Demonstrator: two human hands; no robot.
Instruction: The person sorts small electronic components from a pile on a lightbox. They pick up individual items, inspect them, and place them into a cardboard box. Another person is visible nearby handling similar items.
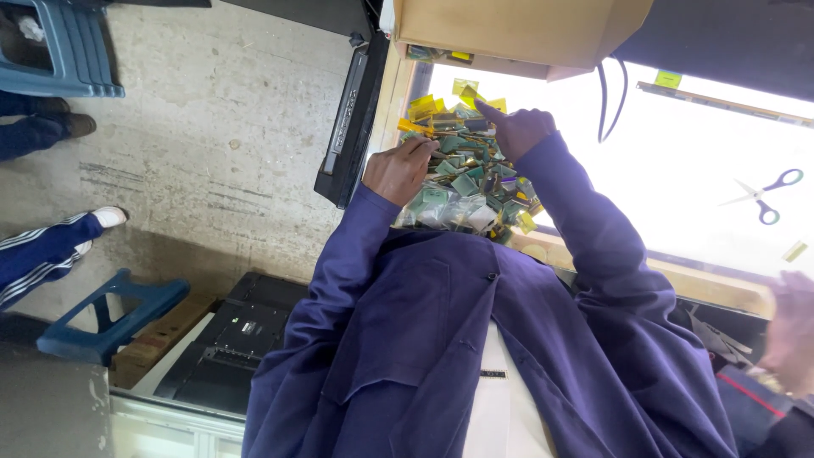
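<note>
A heap of small green and yellow flat parts (466,174) lies on a bright table, just beyond my chest. My left hand (397,170) rests at the heap's left edge, its fingertips pinched together on a thin gold-coloured part. My right hand (521,129) is over the far side of the heap. Its forefinger points out and touches the yellow pieces while the other fingers are curled in. Both my arms are in dark blue jacket sleeves, which hide the near part of the heap.
A cardboard box (517,30) overhangs the heap's far side. Purple-handled scissors (767,197) lie on the table (678,144) to the right. Another person's blurred hand (793,326) is at the right edge. Black flat devices (348,119) and blue stools (110,314) stand left, near people's legs.
</note>
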